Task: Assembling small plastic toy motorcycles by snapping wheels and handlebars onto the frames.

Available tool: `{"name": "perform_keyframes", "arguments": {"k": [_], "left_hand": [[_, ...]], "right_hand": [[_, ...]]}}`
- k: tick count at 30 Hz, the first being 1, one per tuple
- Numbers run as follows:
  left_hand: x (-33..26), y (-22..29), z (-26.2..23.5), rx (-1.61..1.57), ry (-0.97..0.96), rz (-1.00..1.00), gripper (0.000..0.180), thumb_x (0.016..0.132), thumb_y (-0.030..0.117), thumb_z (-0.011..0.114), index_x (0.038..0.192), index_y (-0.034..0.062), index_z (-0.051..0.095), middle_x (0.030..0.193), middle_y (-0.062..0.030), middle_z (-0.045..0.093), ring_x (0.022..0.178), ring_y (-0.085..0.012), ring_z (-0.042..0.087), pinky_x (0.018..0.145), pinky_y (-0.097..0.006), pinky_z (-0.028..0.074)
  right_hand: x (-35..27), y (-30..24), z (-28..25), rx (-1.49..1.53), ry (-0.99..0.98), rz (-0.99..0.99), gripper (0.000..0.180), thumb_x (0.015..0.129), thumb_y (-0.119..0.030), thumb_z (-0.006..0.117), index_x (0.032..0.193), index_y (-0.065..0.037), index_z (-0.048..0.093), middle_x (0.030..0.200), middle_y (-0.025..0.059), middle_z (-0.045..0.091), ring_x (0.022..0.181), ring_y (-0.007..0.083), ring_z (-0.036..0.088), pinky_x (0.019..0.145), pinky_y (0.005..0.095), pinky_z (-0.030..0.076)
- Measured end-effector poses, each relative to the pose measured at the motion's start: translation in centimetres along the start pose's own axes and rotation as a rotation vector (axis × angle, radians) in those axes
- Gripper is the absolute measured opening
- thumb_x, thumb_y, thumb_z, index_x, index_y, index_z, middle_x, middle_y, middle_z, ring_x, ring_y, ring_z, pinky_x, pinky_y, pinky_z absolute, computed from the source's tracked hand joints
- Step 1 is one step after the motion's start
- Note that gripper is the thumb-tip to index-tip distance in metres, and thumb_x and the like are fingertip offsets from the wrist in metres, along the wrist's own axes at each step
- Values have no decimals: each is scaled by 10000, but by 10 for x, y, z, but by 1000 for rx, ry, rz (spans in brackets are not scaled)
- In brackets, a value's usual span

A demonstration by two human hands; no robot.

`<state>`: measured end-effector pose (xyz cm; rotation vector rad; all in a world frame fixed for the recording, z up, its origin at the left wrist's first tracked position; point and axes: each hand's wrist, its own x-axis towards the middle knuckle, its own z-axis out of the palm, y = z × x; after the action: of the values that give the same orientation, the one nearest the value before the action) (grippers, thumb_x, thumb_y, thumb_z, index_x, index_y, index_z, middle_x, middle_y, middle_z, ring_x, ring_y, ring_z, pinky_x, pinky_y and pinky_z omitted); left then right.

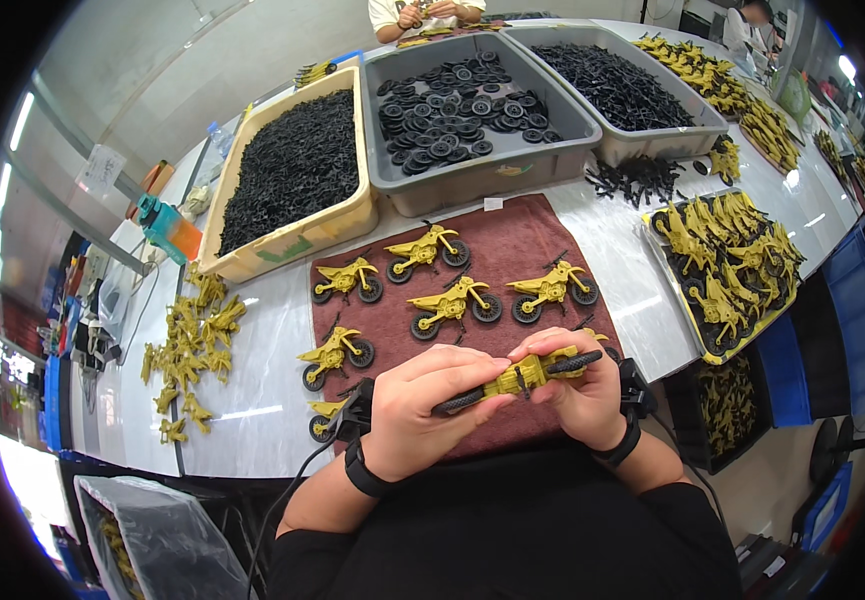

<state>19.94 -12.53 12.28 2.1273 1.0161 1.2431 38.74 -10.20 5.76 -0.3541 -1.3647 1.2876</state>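
Between my hands is a yellow toy motorcycle (pixel 524 378) with black wheels, tipped so its underside faces up. My left hand (pixel 430 402) is closed on the end by one wheel; my right hand (pixel 582 395) grips the other end, its fingers around the second wheel. Below them a maroon cloth (pixel 392 320) covers the table. Several finished-looking toy motorcycles stand on it, among them one (pixel 455 305) just beyond my hands and another (pixel 552 290) to its right. Part of a further one (pixel 324 415) shows beside my left wrist.
Beyond the cloth stand a cream bin (pixel 367 190) of small black parts, a grey bin (pixel 422 200) of black wheels and another grey bin (pixel 642 148) of black parts. Yellow body parts (pixel 187 345) lie at left. A yellow tray (pixel 717 355) of motorcycles is at right. Another person (pixel 427 15) sits opposite.
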Motion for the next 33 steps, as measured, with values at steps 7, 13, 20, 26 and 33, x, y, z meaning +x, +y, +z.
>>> {"name": "perform_keyframes", "arguments": {"k": [7, 13, 20, 26, 33], "left_hand": [[4, 0, 2, -50, 14, 38, 305, 675, -30, 776, 963, -18, 677, 930, -132, 692, 878, -275, 673, 789, -363, 523], [5, -15, 1, 160, 88, 177, 314, 665, 6, 789, 961, 29, 686, 931, -93, 694, 930, -268, 657, 797, -352, 507], [0, -32, 5, 457, -77, 382, 229, 712, 145, 735, 940, 136, 706, 992, 2, 693, 1013, -226, 618, 854, -378, 424], [-10, -42, -2, 501, -105, 256, 508, 658, 163, 783, 1147, 134, 647, 1262, -131, 535, 1142, -336, 519, 937, -436, 416], [-25, -54, -7, 383, -13, 145, 462, 693, 10, 715, 1135, 125, 648, 1202, -114, 555, 1129, -318, 527, 921, -435, 436]], "right_hand": [[-2, 2, 2, -33, 30, -94, 361, 829, -95, 704, 1127, -4, 523, 1078, 117, 589, 1023, 195, 584, 885, 315, 475], [28, -19, -24, -605, -198, -22, 403, 806, 130, 551, 1179, -20, 571, 1245, 119, 570, 1115, 212, 573, 940, 336, 478], [19, -13, -46, -53, -223, 564, 459, 974, -142, 527, 1384, -15, 361, 1102, 68, 592, 1052, 117, 549, 891, 239, 437], [35, 0, -59, -102, 75, 459, 346, 938, -100, 579, 1248, 0, 464, 1045, 65, 610, 971, 112, 577, 855, 253, 465], [65, 15, -106, -751, -94, 428, 340, 837, -112, 670, 1160, -32, 599, 997, 110, 639, 900, 206, 608, 840, 336, 479]]}}
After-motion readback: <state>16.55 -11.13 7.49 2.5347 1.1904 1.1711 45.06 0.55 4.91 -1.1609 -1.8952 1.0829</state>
